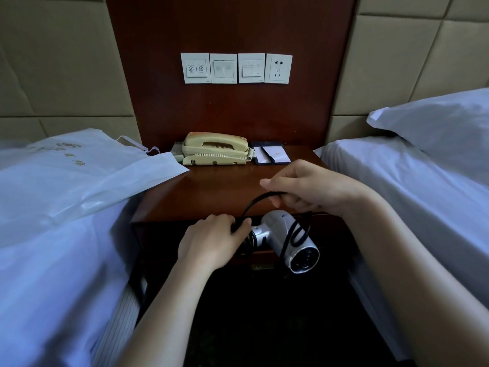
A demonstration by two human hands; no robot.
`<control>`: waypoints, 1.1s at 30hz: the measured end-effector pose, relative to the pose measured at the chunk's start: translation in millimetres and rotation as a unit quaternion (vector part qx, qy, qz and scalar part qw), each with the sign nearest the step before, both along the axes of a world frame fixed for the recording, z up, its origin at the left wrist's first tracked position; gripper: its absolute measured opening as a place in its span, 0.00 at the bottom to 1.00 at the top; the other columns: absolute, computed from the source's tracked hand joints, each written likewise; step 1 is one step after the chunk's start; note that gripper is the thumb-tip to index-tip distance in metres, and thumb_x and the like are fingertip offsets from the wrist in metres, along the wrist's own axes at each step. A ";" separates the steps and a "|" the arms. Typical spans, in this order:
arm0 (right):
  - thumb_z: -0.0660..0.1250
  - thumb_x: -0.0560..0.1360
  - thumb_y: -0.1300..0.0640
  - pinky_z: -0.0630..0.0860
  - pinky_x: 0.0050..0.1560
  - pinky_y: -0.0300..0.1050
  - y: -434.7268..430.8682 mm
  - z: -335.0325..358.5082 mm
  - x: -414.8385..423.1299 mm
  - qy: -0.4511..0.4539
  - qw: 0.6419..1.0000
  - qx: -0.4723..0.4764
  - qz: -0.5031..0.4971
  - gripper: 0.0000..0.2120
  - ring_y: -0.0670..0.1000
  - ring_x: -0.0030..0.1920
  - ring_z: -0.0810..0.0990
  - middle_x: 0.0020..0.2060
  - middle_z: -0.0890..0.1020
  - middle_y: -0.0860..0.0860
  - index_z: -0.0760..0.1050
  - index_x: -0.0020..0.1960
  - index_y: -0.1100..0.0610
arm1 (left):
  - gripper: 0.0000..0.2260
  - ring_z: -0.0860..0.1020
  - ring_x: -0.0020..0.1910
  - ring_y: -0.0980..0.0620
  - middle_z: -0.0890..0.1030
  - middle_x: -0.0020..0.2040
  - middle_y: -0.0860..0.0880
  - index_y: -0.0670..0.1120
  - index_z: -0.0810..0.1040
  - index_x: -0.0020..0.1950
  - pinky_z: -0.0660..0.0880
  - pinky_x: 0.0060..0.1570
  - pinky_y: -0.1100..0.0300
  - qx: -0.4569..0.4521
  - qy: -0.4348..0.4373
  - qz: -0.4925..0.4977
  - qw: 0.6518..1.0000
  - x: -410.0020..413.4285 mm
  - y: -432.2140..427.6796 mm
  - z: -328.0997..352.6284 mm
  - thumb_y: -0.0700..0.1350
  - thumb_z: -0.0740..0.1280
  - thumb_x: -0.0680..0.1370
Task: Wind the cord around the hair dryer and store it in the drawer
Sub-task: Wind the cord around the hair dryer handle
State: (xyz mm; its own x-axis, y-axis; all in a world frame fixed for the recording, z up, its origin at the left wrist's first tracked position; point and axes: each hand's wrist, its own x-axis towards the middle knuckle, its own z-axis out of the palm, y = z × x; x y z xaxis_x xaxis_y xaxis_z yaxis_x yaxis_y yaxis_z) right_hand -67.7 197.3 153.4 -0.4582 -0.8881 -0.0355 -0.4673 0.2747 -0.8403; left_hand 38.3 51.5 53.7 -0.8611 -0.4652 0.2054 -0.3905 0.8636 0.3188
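Observation:
A silver hair dryer (284, 238) hangs in front of the nightstand's front edge, nozzle pointing down and to the right. My left hand (211, 241) grips its handle, which is hidden under my fingers. The black cord (297, 235) loops around the barrel, and more turns sit near the handle. My right hand (311, 188) pinches a raised loop of the cord above the dryer. The drawer front (254, 258) lies dark behind the dryer; I cannot tell whether it is open.
The wooden nightstand (211, 192) carries a beige telephone (215, 149) and a notepad with a pen (270, 153). A white plastic bag (79, 170) lies on the left bed and overhangs the nightstand. A bed with a pillow (436, 120) stands at right. Wall switches and a socket (279, 68) are above.

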 end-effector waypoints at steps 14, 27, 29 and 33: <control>0.61 0.72 0.59 0.69 0.34 0.34 -6.7 -23.0 -8.6 -0.118 0.985 -0.044 0.119 0.14 0.46 0.28 0.69 0.24 0.72 0.50 0.63 0.28 0.57 | 0.25 0.77 0.39 0.42 0.78 0.36 0.48 0.47 0.74 0.34 0.71 0.38 0.54 0.048 0.036 0.066 0.996 6.9 -17.7 2.6 0.63 0.50 0.78; 0.64 0.77 0.57 0.64 0.24 0.34 3.9 -16.3 -22.0 0.026 0.998 -0.040 -0.033 0.15 0.45 0.23 0.68 0.25 0.74 0.48 0.71 0.32 0.56 | 0.26 0.77 0.38 0.44 0.76 0.33 0.49 0.45 0.73 0.33 0.71 0.40 0.54 0.099 -0.002 0.061 0.993 20.4 -26.0 10.0 0.64 0.52 0.78; 0.67 0.75 0.56 0.63 0.26 0.37 2.4 -22.0 -29.0 0.077 0.993 -0.062 -0.062 0.14 0.46 0.24 0.67 0.23 0.72 0.47 0.72 0.31 0.55 | 0.25 0.77 0.37 0.44 0.74 0.31 0.49 0.46 0.68 0.30 0.70 0.39 0.54 0.125 -0.019 0.035 0.991 22.4 -24.6 9.9 0.63 0.54 0.78; 0.68 0.74 0.57 0.62 0.26 0.32 1.6 -38.1 -44.3 0.119 0.984 -0.090 -0.098 0.11 0.41 0.23 0.64 0.25 0.70 0.49 0.75 0.34 0.58 | 0.23 0.68 0.25 0.49 0.65 0.25 0.52 0.46 0.61 0.31 0.68 0.33 0.56 0.182 -0.021 -0.023 0.983 23.9 -20.9 9.4 0.59 0.56 0.79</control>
State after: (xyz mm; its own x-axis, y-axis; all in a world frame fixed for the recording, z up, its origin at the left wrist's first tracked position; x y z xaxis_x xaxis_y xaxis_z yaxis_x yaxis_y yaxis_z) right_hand -112.1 198.9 115.4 -0.5976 -0.7642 0.2427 -0.6096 0.2364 -0.7566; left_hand 62.1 30.5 63.2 -0.8875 -0.4608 -0.0035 -0.3727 0.7133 0.5935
